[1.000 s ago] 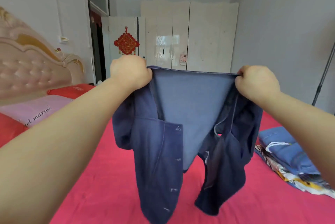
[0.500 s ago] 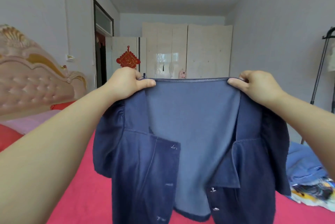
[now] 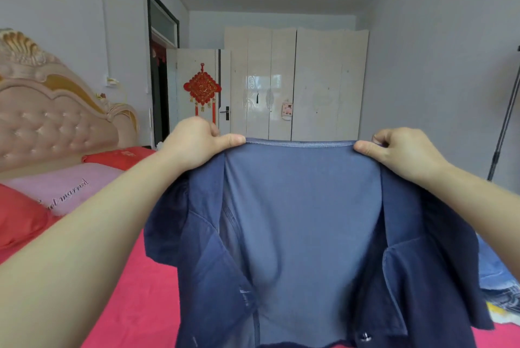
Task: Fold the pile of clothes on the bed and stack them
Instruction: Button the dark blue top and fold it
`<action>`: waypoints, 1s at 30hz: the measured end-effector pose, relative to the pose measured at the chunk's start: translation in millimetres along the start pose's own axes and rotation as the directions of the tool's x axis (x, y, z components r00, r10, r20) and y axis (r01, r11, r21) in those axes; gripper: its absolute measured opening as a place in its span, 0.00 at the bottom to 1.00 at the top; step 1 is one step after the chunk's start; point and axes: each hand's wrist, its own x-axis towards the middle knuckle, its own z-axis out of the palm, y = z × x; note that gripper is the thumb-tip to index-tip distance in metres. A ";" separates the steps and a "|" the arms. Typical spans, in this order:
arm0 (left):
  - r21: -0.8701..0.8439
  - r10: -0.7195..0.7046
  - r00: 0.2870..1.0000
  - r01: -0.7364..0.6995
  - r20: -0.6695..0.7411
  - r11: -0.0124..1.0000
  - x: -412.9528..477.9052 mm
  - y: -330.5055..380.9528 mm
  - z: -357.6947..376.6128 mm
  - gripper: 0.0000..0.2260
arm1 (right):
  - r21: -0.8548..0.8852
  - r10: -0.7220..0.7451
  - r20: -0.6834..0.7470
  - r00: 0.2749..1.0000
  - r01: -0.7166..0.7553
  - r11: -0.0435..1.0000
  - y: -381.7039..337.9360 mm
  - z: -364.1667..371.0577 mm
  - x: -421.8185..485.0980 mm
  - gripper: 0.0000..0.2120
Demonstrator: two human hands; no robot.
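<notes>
The left grip (image 3: 197,145) and the right grip (image 3: 405,150) each pinched the stitched top edge of the dark blue shirt (image 3: 301,207), thumb on the near side and fingers curled behind, so the edge ran taut and level between them; both were closed on cloth; the shirt hung in the air over the red bed (image 3: 132,291), opened toward the camera with its paler inside showing and the front panels falling loose at either side; its lower end ran out of the bottom of the view, so whether it touched the bed could not be told; folded clothes (image 3: 496,271) lay toward the bed's right edge, part hidden behind the shirt, and a pink pillow (image 3: 59,192) lay at the head end below the headboard (image 3: 50,116); the step in hand looked like spreading the shirt before laying it down to fold; to do it well, the edge wanted holding level and tight, a light shake to drop the panels straight, then a lowering flat onto the middle of the bed, well apart from the folded clothes, with the panels closed before any sleeve was turned in; a slipped pinch would likely have left the cloth skewed and creased
</notes>
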 end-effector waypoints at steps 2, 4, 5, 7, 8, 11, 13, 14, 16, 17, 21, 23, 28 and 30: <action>0.067 -0.026 0.998 0.023 0.049 0.997 1.2 -11.5 33.5 0.29 | -0.018 0.032 0.048 0.998 -0.031 0.999 15.1 29.4 1.4 0.26; 0.135 -0.055 0.995 0.044 0.079 0.990 1.4 -26.1 72.9 0.29 | -0.051 0.074 0.099 0.992 -0.069 0.996 32.7 64.8 3.1 0.25; 0.144 -0.075 0.994 0.062 0.086 0.988 1.5 -34.3 93.5 0.28 | -0.068 0.094 0.122 0.988 -0.086 0.994 41.9 83.8 3.8 0.25; 0.147 -0.118 0.988 0.103 0.103 0.984 2.3 -52.1 135.0 0.27 | -0.085 0.126 0.157 0.979 -0.114 0.990 61.7 123.8 5.6 0.26; 0.161 -0.133 0.985 0.114 0.112 0.980 4.0 -61.3 155.0 0.27 | -0.091 0.139 0.174 0.975 -0.125 0.988 71.5 144.4 7.4 0.26; 0.214 -0.182 0.970 0.146 0.160 0.966 13.4 -88.5 213.0 0.26 | -0.123 0.187 0.242 0.952 -0.161 0.979 96.8 205.7 15.1 0.23; 0.247 -0.207 0.958 0.156 0.197 0.956 23.2 -106.5 251.0 0.26 | -0.140 0.204 0.282 0.938 -0.170 0.976 113.3 246.7 23.4 0.23; 0.263 -0.216 0.952 0.156 0.216 0.952 28.7 -115.9 270.4 0.26 | -0.152 0.213 0.295 0.932 -0.174 0.973 121.8 267.0 27.8 0.23; 0.288 -0.234 0.939 0.159 0.250 0.944 39.5 -134.1 306.6 0.26 | -0.174 0.229 0.316 0.921 -0.181 0.968 138.4 306.7 36.1 0.24; 0.302 -0.247 0.932 0.163 0.264 0.939 44.8 -142.8 324.3 0.26 | -0.185 0.237 0.329 0.914 -0.183 0.965 146.3 326.1 40.4 0.24; 0.383 -0.274 0.923 0.158 0.270 0.910 59.0 -171.5 389.0 0.27 | -0.257 0.267 0.373 0.888 -0.178 0.950 168.7 390.7 50.6 0.23; 0.442 -0.272 0.930 0.142 0.245 0.885 61.8 -183.7 422.8 0.26 | -0.308 0.283 0.371 0.884 -0.170 0.936 179.1 423.0 50.5 0.24; 0.440 -0.270 0.861 0.061 0.430 0.896 17.1 -216.6 513.8 0.28 | -0.508 0.355 0.501 0.789 -0.063 0.859 207.0 509.3 7.0 0.30; 0.390 -0.310 0.780 0.093 0.543 0.916 -8.7 -227.8 539.1 0.28 | -0.469 0.399 0.582 0.709 -0.109 0.877 218.1 535.3 -19.8 0.31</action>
